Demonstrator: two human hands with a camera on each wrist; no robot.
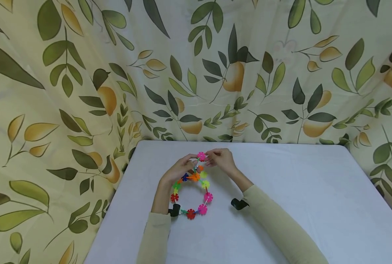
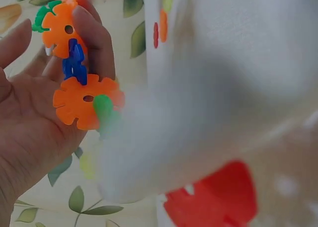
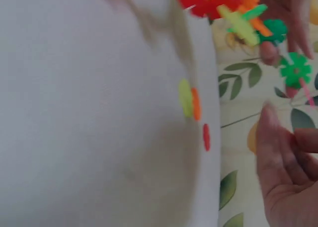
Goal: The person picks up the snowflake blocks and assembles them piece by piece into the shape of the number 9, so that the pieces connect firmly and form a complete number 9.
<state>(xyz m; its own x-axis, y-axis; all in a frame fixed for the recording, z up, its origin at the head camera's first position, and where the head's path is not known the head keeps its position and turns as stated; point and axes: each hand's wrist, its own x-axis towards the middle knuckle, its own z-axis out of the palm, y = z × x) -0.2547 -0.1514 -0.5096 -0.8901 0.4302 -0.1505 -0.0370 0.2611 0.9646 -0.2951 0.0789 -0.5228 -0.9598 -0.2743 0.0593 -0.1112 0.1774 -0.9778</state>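
Note:
A chain of notched, flower-shaped plastic discs [image 1: 208, 197] in many colours hangs in a loop above the white table. My left hand [image 1: 179, 169] holds its upper part. In the left wrist view, curled fingers lie behind an orange disc [image 2: 59, 31], with a blue disc [image 2: 74, 63] linked below it. At the top of the chain is a pink disc [image 1: 201, 156]. Close to its right side is my right hand [image 1: 223, 160]. In the right wrist view, that hand's thumb stands apart from its fingers, nothing visible between them, near a green disc [image 3: 295, 69].
Loose yellow [image 3: 186, 98], orange [image 3: 196, 104] and red discs [image 3: 206, 137] lie on the white tabletop [image 1: 281, 183]. Behind the table hangs a leaf-and-fruit patterned curtain [image 1: 248, 73]. Black wrist cameras [image 1: 239, 204] sit at both sleeves.

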